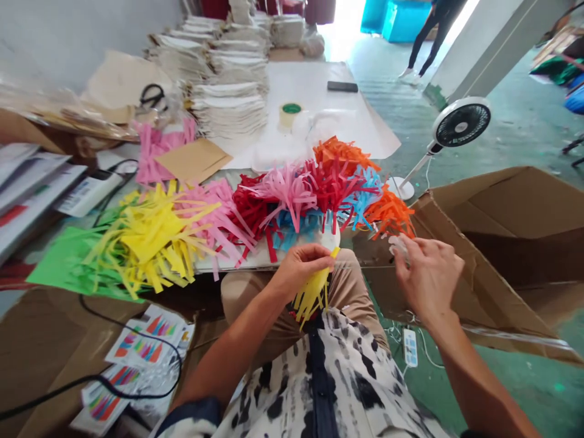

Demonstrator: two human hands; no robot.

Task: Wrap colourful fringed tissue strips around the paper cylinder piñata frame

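At a crowded worktable above a green floor, a seated person's left hand (298,271) pinches a yellow paper fringe (311,296) between thumb and fingers, its cut strips hanging over khaki trousers (340,286). The top of the fringe sits just beside a white rounded piece (329,238), though what that piece is cannot be told. The right hand (426,277), well apart from the left, has its fingertips pressed together on a small translucent scrap (398,246), above the flap of a cardboard box (511,243).

Heaped along the table's near edge, just beyond the hands, lie fringes in yellow (152,240), pink (214,213), red (328,188), blue (360,204) and orange (390,213), with a green sheet (59,261) at the left end. Farther back, a roll of tape (291,115) and a black phone (342,86) rest on a large white sheet (365,121), and stacks of white folded goods (228,106) rise behind a kraft envelope (194,159) and black-handled scissors (152,96).

Printed cards (141,340) showing colored fringes lie on cardboard at lower left, crossed by a black cable (132,383). A power strip (410,347) sits on the floor below the right hand, a white fan (460,125) stands beyond the box, and another person (431,33) stands in the distance near blue bins (401,21).
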